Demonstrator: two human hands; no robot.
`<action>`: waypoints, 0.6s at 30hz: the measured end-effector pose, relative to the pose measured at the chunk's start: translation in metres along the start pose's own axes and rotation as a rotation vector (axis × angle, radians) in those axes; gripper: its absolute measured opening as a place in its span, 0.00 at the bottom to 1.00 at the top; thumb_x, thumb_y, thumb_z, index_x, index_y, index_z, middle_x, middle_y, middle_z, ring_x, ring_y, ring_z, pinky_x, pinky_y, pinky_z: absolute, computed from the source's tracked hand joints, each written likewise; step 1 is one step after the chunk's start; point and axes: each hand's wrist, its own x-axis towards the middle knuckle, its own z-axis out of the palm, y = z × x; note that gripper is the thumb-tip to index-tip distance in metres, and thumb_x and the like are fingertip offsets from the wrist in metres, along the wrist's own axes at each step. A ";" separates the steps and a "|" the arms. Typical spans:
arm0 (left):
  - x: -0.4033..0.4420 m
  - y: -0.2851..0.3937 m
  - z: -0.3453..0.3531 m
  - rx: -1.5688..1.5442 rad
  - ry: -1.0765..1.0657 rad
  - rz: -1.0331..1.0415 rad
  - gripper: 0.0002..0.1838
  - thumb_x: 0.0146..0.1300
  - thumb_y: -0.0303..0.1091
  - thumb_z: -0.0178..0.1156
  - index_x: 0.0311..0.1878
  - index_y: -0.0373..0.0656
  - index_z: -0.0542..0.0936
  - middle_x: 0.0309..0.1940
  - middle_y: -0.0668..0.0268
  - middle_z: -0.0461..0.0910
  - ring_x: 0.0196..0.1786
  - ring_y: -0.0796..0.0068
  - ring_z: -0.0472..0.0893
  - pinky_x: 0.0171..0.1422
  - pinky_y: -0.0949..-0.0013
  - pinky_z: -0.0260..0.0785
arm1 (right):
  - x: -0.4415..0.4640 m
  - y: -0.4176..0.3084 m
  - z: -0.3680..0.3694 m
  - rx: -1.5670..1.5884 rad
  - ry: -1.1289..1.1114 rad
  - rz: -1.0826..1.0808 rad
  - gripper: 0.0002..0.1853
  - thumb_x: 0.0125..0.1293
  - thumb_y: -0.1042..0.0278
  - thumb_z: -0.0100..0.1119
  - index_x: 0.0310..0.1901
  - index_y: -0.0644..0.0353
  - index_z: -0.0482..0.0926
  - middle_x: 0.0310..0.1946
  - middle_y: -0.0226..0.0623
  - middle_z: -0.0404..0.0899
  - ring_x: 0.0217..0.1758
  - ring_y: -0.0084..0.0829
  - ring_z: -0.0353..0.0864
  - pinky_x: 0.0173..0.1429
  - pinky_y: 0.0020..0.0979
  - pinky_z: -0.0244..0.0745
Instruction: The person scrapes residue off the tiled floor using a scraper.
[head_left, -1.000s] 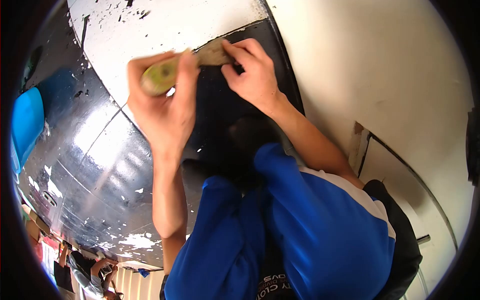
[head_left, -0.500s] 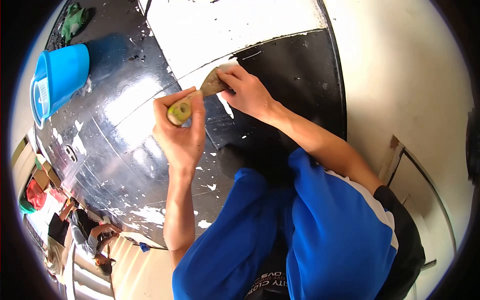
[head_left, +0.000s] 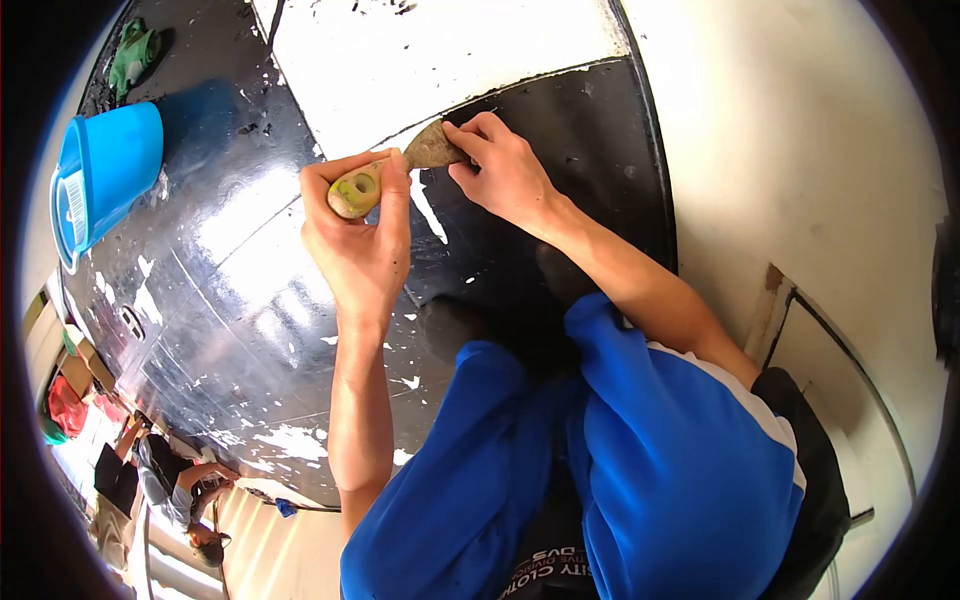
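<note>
My left hand [head_left: 357,262] is wrapped round the yellowish handle of a putty knife [head_left: 431,147], whose hole faces up. The knife's worn, stained blade points right, towards my right hand [head_left: 512,178]. That hand's fingers and thumb are closed on the blade's broad end, partly hiding its edge. Both hands are over a black sheet surface [head_left: 570,140], close to where it meets a large white area [head_left: 450,45]. A narrow white strip [head_left: 428,207] shows on the black just below the blade.
A blue bucket [head_left: 120,165] lies on its side at the left, with a crumpled green cloth [head_left: 132,58] beyond it. White flakes [head_left: 295,441] are scattered on the black surface. Another person [head_left: 180,480] is at the lower left. A pale wall [head_left: 790,150] stands at the right.
The view has shifted slightly, so the bucket and cloth appear a little lower and further left. My right hand's fingers have moved slightly along the blade; my left hand keeps its grip.
</note>
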 end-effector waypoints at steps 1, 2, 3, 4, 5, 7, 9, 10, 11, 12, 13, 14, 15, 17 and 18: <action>-0.001 -0.001 0.001 0.031 -0.003 0.022 0.12 0.71 0.30 0.70 0.46 0.34 0.77 0.38 0.57 0.88 0.41 0.78 0.87 0.47 0.73 0.80 | 0.001 0.000 -0.001 0.001 -0.005 0.008 0.27 0.58 0.75 0.74 0.61 0.65 0.83 0.46 0.39 0.79 0.40 0.40 0.86 0.47 0.37 0.86; 0.000 -0.002 0.001 0.062 -0.007 0.046 0.12 0.71 0.29 0.70 0.47 0.34 0.77 0.39 0.57 0.88 0.41 0.77 0.87 0.47 0.73 0.80 | 0.001 0.000 -0.001 -0.001 0.001 0.001 0.26 0.58 0.75 0.74 0.61 0.65 0.83 0.46 0.39 0.79 0.40 0.40 0.86 0.46 0.37 0.86; -0.001 -0.002 0.000 0.058 -0.006 0.033 0.12 0.71 0.29 0.70 0.47 0.34 0.77 0.39 0.56 0.88 0.42 0.77 0.88 0.48 0.73 0.80 | 0.000 0.000 0.000 -0.001 0.008 -0.006 0.26 0.58 0.75 0.73 0.61 0.65 0.83 0.45 0.39 0.79 0.39 0.40 0.86 0.46 0.37 0.86; -0.001 -0.001 -0.002 0.054 -0.006 0.020 0.12 0.71 0.29 0.70 0.47 0.34 0.76 0.39 0.56 0.88 0.42 0.77 0.88 0.48 0.72 0.81 | 0.000 -0.001 0.001 -0.001 0.016 -0.012 0.26 0.58 0.75 0.73 0.61 0.65 0.83 0.45 0.39 0.79 0.39 0.40 0.86 0.45 0.37 0.86; -0.002 -0.001 -0.004 0.051 -0.007 0.008 0.12 0.71 0.29 0.70 0.47 0.33 0.76 0.40 0.56 0.88 0.42 0.76 0.88 0.48 0.72 0.81 | 0.001 -0.002 0.002 0.002 0.010 -0.025 0.26 0.58 0.75 0.73 0.60 0.65 0.83 0.45 0.39 0.79 0.39 0.41 0.86 0.45 0.37 0.86; -0.004 -0.001 -0.008 0.026 0.009 -0.001 0.12 0.72 0.28 0.70 0.47 0.33 0.76 0.40 0.56 0.88 0.42 0.76 0.88 0.48 0.72 0.81 | -0.001 -0.006 0.007 0.013 -0.006 -0.042 0.26 0.58 0.75 0.73 0.60 0.65 0.83 0.45 0.39 0.79 0.39 0.41 0.86 0.45 0.37 0.86; -0.005 0.000 -0.010 -0.003 0.022 -0.026 0.12 0.72 0.28 0.69 0.47 0.33 0.76 0.40 0.56 0.87 0.42 0.75 0.88 0.48 0.72 0.82 | -0.001 -0.006 0.011 0.009 0.000 -0.055 0.25 0.58 0.75 0.73 0.59 0.65 0.83 0.45 0.40 0.79 0.39 0.42 0.87 0.45 0.37 0.87; -0.004 0.002 -0.009 -0.020 0.029 -0.039 0.12 0.72 0.28 0.69 0.47 0.33 0.76 0.40 0.57 0.87 0.42 0.75 0.88 0.48 0.72 0.82 | 0.000 -0.005 0.011 0.008 0.004 -0.055 0.25 0.57 0.75 0.73 0.59 0.65 0.83 0.45 0.40 0.79 0.39 0.42 0.87 0.45 0.37 0.87; -0.003 0.002 -0.009 -0.039 0.037 -0.052 0.12 0.72 0.28 0.69 0.48 0.33 0.75 0.40 0.57 0.87 0.42 0.75 0.88 0.48 0.72 0.82 | 0.001 -0.005 0.010 0.007 0.008 -0.055 0.26 0.57 0.75 0.74 0.59 0.65 0.83 0.45 0.40 0.79 0.39 0.42 0.87 0.46 0.37 0.87; -0.002 0.002 -0.008 -0.033 0.024 -0.041 0.12 0.72 0.28 0.69 0.48 0.33 0.75 0.40 0.56 0.87 0.42 0.75 0.88 0.48 0.72 0.82 | 0.001 -0.004 0.009 0.008 0.006 -0.051 0.25 0.58 0.74 0.73 0.59 0.66 0.83 0.45 0.40 0.79 0.40 0.42 0.86 0.46 0.38 0.86; -0.002 0.001 -0.006 -0.031 0.012 -0.031 0.12 0.73 0.28 0.69 0.48 0.33 0.75 0.41 0.56 0.87 0.42 0.75 0.88 0.48 0.72 0.82 | 0.001 -0.002 0.006 0.005 0.004 -0.049 0.25 0.58 0.74 0.73 0.59 0.67 0.83 0.45 0.40 0.78 0.40 0.42 0.86 0.46 0.39 0.86; -0.002 0.000 -0.004 -0.031 0.001 -0.020 0.12 0.73 0.28 0.68 0.48 0.33 0.75 0.41 0.56 0.87 0.42 0.75 0.88 0.48 0.72 0.82 | 0.002 -0.001 0.003 0.002 0.001 -0.047 0.25 0.59 0.73 0.72 0.59 0.68 0.82 0.45 0.41 0.77 0.41 0.42 0.86 0.47 0.39 0.85; -0.002 -0.001 -0.002 -0.029 0.004 -0.008 0.12 0.73 0.28 0.68 0.48 0.33 0.75 0.41 0.56 0.87 0.42 0.75 0.88 0.48 0.72 0.82 | 0.002 0.000 0.002 0.002 0.001 -0.045 0.24 0.59 0.73 0.72 0.59 0.68 0.82 0.45 0.41 0.77 0.41 0.42 0.86 0.46 0.39 0.85; -0.003 -0.002 0.001 -0.025 0.008 0.018 0.12 0.73 0.28 0.68 0.48 0.33 0.75 0.41 0.56 0.87 0.42 0.75 0.88 0.49 0.72 0.82 | 0.003 0.000 -0.001 0.004 0.002 -0.040 0.24 0.59 0.74 0.73 0.59 0.67 0.83 0.45 0.40 0.77 0.40 0.42 0.85 0.46 0.39 0.85; -0.003 -0.002 0.003 -0.045 0.013 0.006 0.12 0.73 0.28 0.68 0.48 0.33 0.75 0.41 0.56 0.87 0.42 0.75 0.88 0.49 0.72 0.82 | 0.002 0.001 -0.002 -0.002 0.002 -0.045 0.24 0.59 0.74 0.73 0.59 0.68 0.82 0.45 0.40 0.77 0.40 0.42 0.85 0.46 0.39 0.85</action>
